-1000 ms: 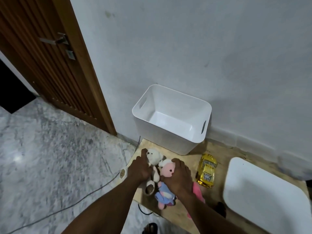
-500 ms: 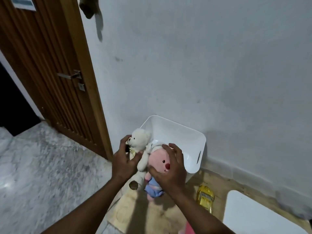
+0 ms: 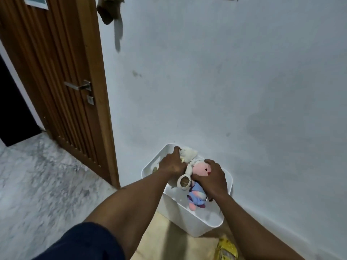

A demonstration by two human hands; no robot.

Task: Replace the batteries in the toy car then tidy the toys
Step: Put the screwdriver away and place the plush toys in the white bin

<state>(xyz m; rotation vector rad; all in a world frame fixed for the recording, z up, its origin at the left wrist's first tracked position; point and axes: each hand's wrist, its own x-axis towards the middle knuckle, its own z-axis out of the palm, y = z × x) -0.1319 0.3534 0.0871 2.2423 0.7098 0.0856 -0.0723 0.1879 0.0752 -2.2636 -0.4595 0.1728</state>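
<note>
head view: left grip clasps white teddy, right grip clasps pink doll, above white bin.

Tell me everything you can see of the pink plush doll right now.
The pink plush doll looks soft, with a round pink head, a dark eye and a red spot on the face, a blue pastel outfit and a pink foot hanging down. It is roughly upright, held at the mouth of the open white bin. The right hand grips its head and back; the white teddy, held by the left hand, touches its side.
</note>
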